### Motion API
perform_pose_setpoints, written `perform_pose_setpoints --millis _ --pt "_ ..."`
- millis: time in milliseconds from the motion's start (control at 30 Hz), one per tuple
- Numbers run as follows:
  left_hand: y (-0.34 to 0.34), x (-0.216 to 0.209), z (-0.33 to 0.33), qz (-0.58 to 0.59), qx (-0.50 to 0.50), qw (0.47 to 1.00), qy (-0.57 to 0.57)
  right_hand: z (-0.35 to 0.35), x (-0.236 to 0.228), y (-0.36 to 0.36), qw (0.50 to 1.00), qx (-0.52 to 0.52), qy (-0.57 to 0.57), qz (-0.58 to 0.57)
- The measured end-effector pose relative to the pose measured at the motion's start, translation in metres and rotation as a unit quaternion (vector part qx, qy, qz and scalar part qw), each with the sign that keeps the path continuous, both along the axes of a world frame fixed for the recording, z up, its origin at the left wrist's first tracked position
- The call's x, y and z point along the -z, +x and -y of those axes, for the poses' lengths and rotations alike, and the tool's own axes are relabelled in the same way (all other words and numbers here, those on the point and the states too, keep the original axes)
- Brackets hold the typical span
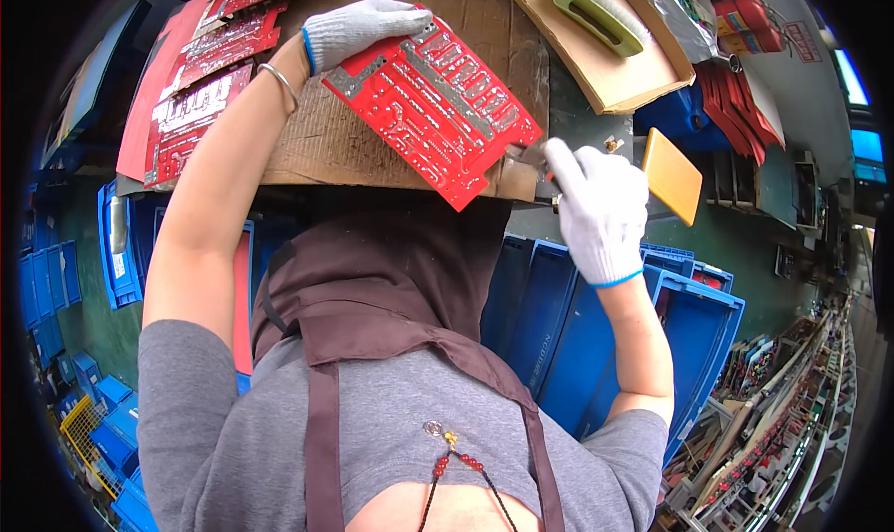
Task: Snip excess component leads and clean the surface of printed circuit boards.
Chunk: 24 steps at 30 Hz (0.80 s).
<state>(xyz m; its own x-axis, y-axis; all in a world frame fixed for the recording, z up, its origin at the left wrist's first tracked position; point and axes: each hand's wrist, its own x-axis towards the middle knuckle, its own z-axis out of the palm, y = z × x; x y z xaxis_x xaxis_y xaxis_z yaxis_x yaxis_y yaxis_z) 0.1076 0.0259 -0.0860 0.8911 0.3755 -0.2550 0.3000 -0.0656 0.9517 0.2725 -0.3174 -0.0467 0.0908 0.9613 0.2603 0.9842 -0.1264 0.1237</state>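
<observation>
Head view looks straight down on a worn cardboard-covered surface (317, 141), brown and scuffed, with the person's brown apron and grey shirt filling the lower part of the frame. Around it the room is crowded: blue plastic crates (689, 318) stand beside and under the surface on the right, more blue bins (56, 280) stack along the left, and racks of parts run off toward the lower right corner. Up top, a shallow cardboard tray (605, 75) holds a green brush (596, 10), and beside it sits a clear plastic bag (675, 10) and a pile of red items (745, 24). A yellow flat piece (672, 176) stands just right of the working hand. Stacked red boards (200, 75) lie along the left edge.

Now the action: the left hand (358, 29), white-gloved, has its grip pressed onto the top corner of the red circuit board (433, 103), which lies tilted on the cardboard in the centre. The right hand (601, 211), also gloved, has its grip curled tight around a small metal tool (533, 155) touching the board's lower right edge.
</observation>
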Motion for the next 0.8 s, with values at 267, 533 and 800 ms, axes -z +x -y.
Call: perform_pose_setpoints --millis 267,533,800 --pt "-0.013 -0.007 0.007 0.052 0.002 0.999 -0.012 0.011 0.009 0.010 0.996 0.076 0.044 0.016" --pt "-0.041 -0.037 0.044 0.108 -0.036 0.993 0.023 0.026 0.025 0.007 0.911 0.201 0.004 -0.360" --pt "-0.088 -0.075 0.087 0.167 -0.136 0.977 0.014 0.006 -0.005 -0.036 0.677 0.239 -0.077 -0.692"
